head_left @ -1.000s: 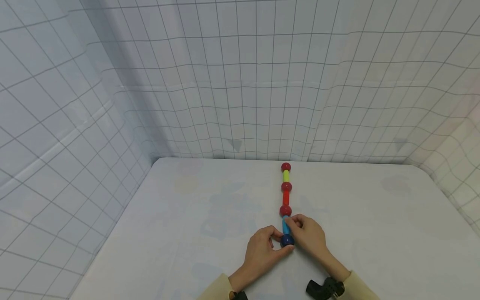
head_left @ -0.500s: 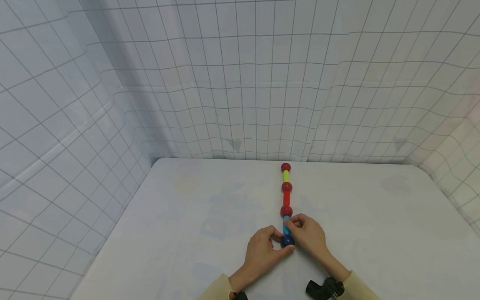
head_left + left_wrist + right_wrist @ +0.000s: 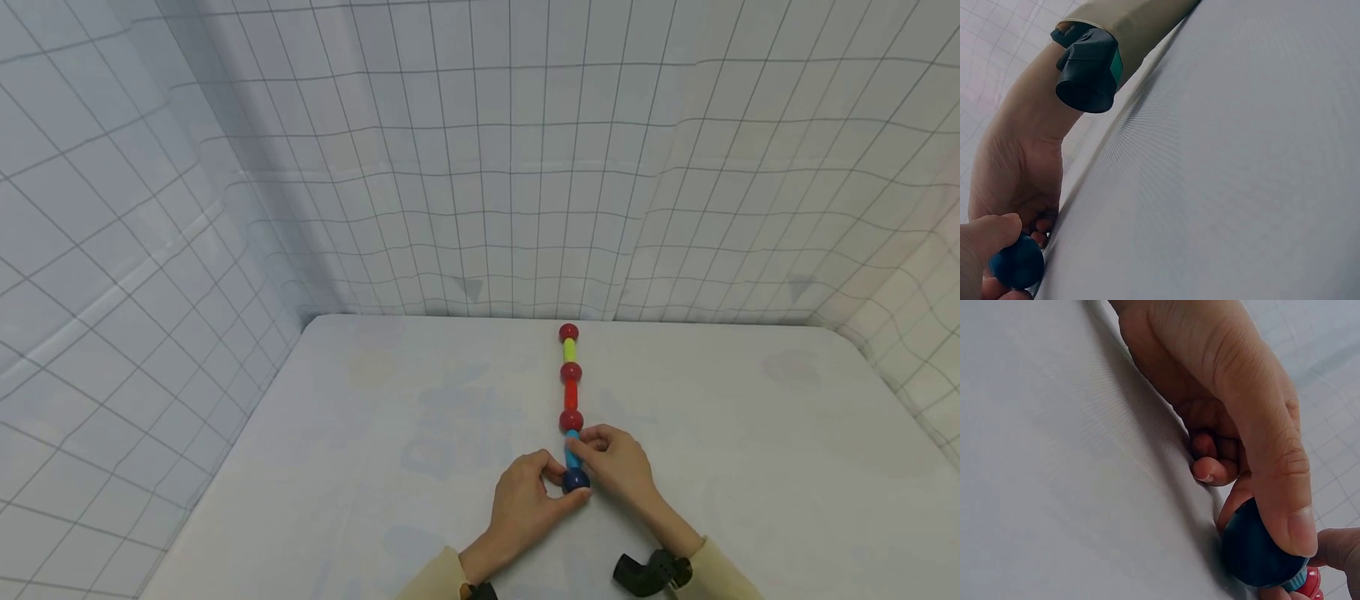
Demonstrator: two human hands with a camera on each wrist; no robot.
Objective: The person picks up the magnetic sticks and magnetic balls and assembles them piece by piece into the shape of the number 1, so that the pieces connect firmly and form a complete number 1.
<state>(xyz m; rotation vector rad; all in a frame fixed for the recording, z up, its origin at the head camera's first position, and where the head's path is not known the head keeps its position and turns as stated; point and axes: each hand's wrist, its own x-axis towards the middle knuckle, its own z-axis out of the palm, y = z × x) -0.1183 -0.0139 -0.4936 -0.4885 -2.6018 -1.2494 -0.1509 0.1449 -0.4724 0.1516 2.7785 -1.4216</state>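
Note:
A dark blue ball forms the near end of a straight chain of balls and short rods on the table. My left hand pinches this ball between thumb and fingers. Joined to it is a light blue rod, which my right hand pinches with thumb and index finger. Beyond the rod follow a red ball, a red rod, a second red ball, a yellow-green rod and a last red ball. In the right wrist view, the left thumb presses the dark blue ball.
The white tabletop spreads out on both sides of the chain. Its far edge lies just behind the last red ball. A white curtain with a dark grid hangs behind and at the sides. A black wrist camera sits on the right wrist.
Both hands keep their hold on the dark blue ball and light blue rod. The chain's far end shifts very slightly left, and the whole view moves a touch.

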